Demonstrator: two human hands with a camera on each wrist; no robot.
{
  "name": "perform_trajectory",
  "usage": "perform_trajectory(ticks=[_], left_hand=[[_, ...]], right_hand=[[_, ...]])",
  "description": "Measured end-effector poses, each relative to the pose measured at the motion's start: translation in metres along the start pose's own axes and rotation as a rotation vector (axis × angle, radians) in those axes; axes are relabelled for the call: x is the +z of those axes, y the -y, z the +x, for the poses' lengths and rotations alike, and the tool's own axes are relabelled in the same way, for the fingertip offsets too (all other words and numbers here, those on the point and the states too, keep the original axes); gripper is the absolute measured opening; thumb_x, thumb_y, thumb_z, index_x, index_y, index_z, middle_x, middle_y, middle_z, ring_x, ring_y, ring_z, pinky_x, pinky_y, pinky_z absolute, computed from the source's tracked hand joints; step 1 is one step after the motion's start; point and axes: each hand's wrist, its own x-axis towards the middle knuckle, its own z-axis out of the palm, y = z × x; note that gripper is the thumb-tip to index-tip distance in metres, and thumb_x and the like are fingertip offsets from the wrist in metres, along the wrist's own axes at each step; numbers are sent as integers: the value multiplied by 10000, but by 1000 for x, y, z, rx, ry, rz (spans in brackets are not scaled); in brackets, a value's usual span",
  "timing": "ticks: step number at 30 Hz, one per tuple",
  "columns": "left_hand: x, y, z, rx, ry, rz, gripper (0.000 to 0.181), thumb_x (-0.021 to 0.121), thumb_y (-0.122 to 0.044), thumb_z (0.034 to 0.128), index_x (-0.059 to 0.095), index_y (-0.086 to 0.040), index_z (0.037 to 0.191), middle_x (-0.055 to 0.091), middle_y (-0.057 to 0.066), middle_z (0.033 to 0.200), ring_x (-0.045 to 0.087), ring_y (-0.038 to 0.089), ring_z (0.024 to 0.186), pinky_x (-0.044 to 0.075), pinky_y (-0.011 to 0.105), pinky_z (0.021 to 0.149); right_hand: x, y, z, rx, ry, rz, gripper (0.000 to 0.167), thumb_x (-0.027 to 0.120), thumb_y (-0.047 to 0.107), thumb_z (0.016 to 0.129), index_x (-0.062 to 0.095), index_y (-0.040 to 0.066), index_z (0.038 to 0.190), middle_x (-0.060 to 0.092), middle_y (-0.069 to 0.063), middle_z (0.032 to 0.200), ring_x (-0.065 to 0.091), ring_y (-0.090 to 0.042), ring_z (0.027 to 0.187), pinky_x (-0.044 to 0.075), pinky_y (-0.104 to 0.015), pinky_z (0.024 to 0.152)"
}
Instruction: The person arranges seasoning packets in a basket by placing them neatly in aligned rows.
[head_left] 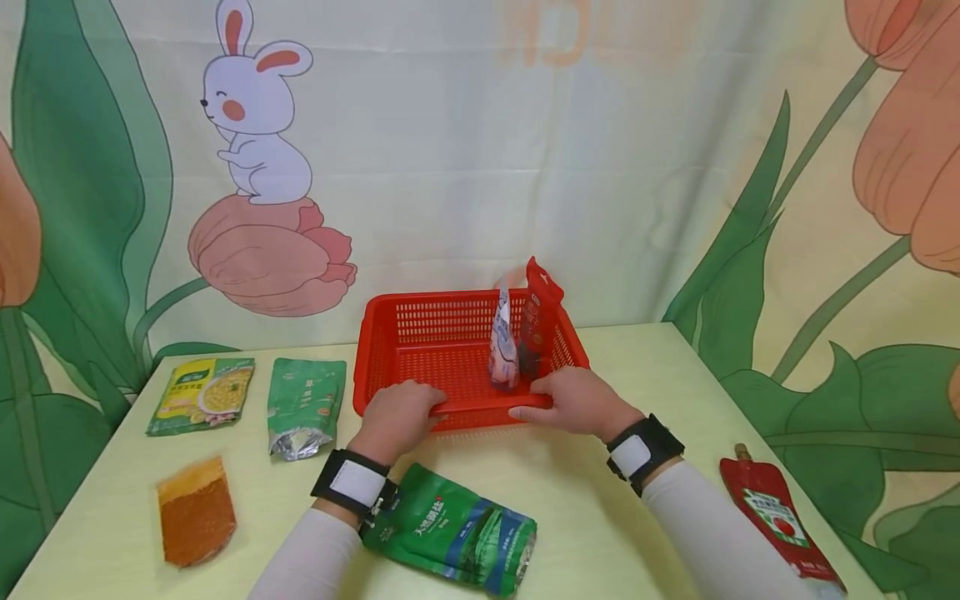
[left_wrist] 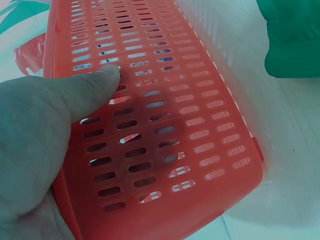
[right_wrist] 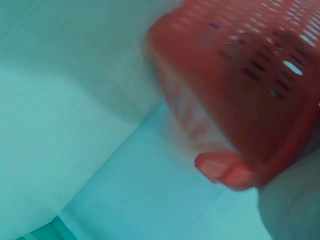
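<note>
From the head view, looks down on a red basket point(head_left: 480, 415) at the back of a pale yellow table point(head_left: 600, 525), near a curtain point(head_left: 465, 167) with a white rabbit point(head_left: 258, 108) on it. Holds the basket by its front edge, with the left hand point(head_left: 397, 419) near one end and the right hand point(head_left: 577, 402) near the other. Has the fingers of both hands bent over that edge, clamped on it. Shows a pink-and-white packet point(head_left: 503, 346) and a red packet point(head_left: 538, 325) standing up side by side in the right part of the basket. To the left, shows a yellow packet point(head_left: 202, 396), a green pouch with a silver end point(head_left: 306, 400) and a brown packet point(head_left: 197, 517). Between the arms, shows a big green pouch point(head_left: 450, 529) lying flat. Near the right edge, shows a dark red pouch point(head_left: 780, 517) with a spout.

From the left wrist view, presses the left thumb point(left_wrist: 95, 90) flat on the basket's outer wall, over the little holes. Hides most other fingers.

From the right wrist view, shows a blurry corner of the basket, with only a bit of hand beside it. Cannot tell the fingers there.
</note>
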Motion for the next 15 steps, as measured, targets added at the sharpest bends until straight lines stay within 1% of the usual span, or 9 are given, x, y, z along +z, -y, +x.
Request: perform_trajectory(ticks=[3, 6, 9, 11, 13, 15], left_hand=[[2, 2, -2, 1, 2, 11, 148, 816, -251, 876, 799, -201, 1015, 761, -3, 853, 617, 153, 699, 553, 352, 665], [3, 2, -3, 7, 4, 2, 142, 819, -251, 873, 799, -191, 1001, 751, -5, 824, 601, 148, 682, 546, 337, 658], [4, 2, -3, 17, 3, -11, 152, 830, -253, 865, 792, -178, 992, 739, -9, 801, 584, 144, 669, 538, 321, 659], [4, 2, -3, 30, 3, -8, 171, 837, -275, 859, 775, -177, 985, 727, -13, 789, 578, 140, 663, 532, 317, 653], [4, 3, -4, 43, -3, -7, 237, 842, -310, 853, 757, -183, 1034, 720, -24, 806, 579, 134, 675, 533, 311, 657], [3, 5, -7, 64, -13, -22, 315, 839, -337, 852, 734, -184, 1107, 726, -24, 867, 600, 134, 725, 558, 318, 691]], right_hand=[[9, -2, 3, -49, -17, -93, 391, 693, 625, 890, 692, 249, 782, 539, 118, 600, 516, -54, 605, 441, -232, 638], [12, -3, 5, -74, -40, -133, 325, 754, 534, 884, 699, 229, 784, 543, 108, 607, 517, -63, 610, 444, -237, 643], [11, -2, 5, -58, -45, -138, 296, 792, 477, 871, 697, 220, 760, 539, 100, 593, 522, -73, 604, 451, -241, 643], [11, -1, 5, -37, -35, -131, 275, 804, 471, 862, 713, 225, 778, 552, 114, 599, 526, -69, 607, 458, -235, 651], [10, 0, 6, -20, -22, -116, 271, 801, 472, 863, 731, 220, 788, 571, 120, 602, 534, -72, 602, 469, -228, 657], [10, 1, 8, -6, -8, -99, 268, 797, 474, 866, 753, 215, 814, 594, 128, 614, 546, -77, 603, 479, -225, 668]])
